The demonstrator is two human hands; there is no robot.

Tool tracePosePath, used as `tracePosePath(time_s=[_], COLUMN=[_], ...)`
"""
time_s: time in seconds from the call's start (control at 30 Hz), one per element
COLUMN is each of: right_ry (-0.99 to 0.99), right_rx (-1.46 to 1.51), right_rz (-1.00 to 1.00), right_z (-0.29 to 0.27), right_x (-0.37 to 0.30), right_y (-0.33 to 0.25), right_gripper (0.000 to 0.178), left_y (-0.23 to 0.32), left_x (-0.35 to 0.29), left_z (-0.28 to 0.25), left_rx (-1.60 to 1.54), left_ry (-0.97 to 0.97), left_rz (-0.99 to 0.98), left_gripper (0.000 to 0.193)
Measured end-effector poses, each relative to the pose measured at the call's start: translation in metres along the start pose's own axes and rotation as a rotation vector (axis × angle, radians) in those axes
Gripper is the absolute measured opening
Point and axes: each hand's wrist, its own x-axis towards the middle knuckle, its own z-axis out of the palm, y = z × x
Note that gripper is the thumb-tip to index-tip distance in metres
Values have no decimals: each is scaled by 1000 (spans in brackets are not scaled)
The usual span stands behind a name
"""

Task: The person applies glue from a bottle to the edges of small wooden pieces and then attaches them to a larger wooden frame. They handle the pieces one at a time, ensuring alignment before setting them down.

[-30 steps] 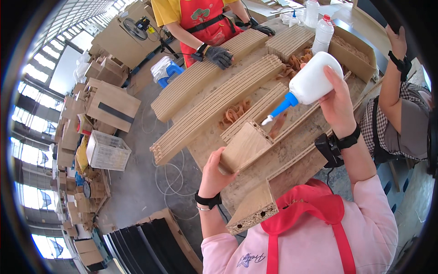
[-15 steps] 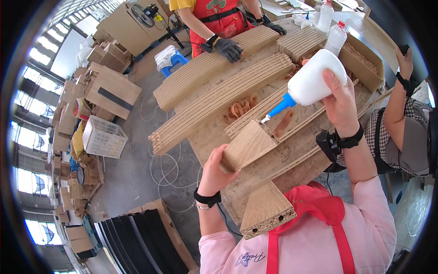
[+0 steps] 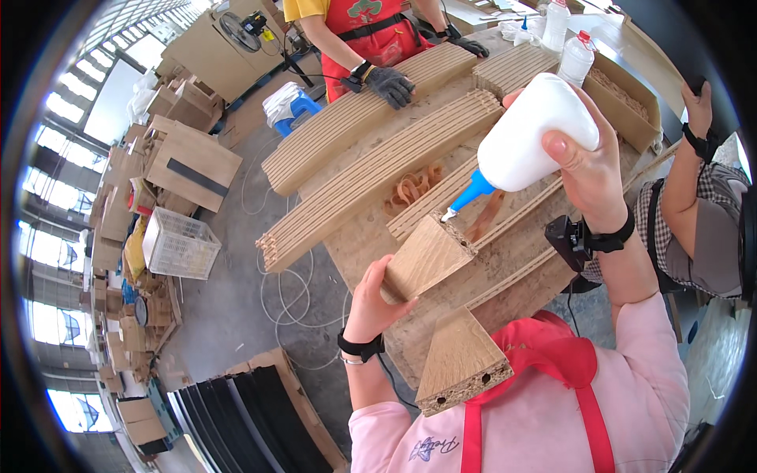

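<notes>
My left hand (image 3: 372, 301) grips the near left edge of a wood-grain particleboard piece (image 3: 430, 256), its far end face raised above the table. In my right hand (image 3: 587, 162) is a white squeeze bottle (image 3: 524, 134), tilted downward. Its blue nozzle (image 3: 473, 191), white at the tip, meets the left part of the board's far end face. A second wood-grain piece (image 3: 461, 351) lies close to my body, two dark holes in its rough end. What supports that piece is hidden.
Grooved stacks of strips (image 3: 378, 181) lie across the worktable (image 3: 351, 248), with curled orange bands (image 3: 414, 188) between them. A gloved co-worker (image 3: 390, 87) stands across, another person (image 3: 686, 197) at right. Clear bottles (image 3: 577, 57) and a cardboard box (image 3: 627, 98) stand far right.
The bottle has come left and slightly down, tipping more steeply, and its nozzle tip has shifted left along the board's end. My left hand keeps its grip almost in place.
</notes>
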Motion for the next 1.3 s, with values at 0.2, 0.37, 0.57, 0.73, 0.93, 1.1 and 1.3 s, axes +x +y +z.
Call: tracePosePath(time_s=[0.2,0.37,0.57,0.73,0.93,1.1,1.3], right_ry=[13,26,99,160,229,177,146], right_rx=[-105,-161,13,72,204,177,117], right_rz=[-10,-37,20,132,237,222,165], right_z=[8,5,6,-9,-3,-2,3], right_x=[1,2,-2,-2,-6,-10,-10], right_y=[-2,0,2,10,21,25,22], right_gripper=[81,80,64,53,51,51,60], left_y=[0,-2,0,-2,-3,0,0], left_x=[-1,-2,-3,-7,-6,-6,-5], left_z=[0,0,0,2,0,-2,-1], left_rx=[-11,-3,-13,-16,-26,-4,-14], left_ry=[2,12,1,9,20,20,17], left_rz=[-20,-18,-7,-55,-56,-66,-65], left_gripper=[77,78,79,79,79,78,78])
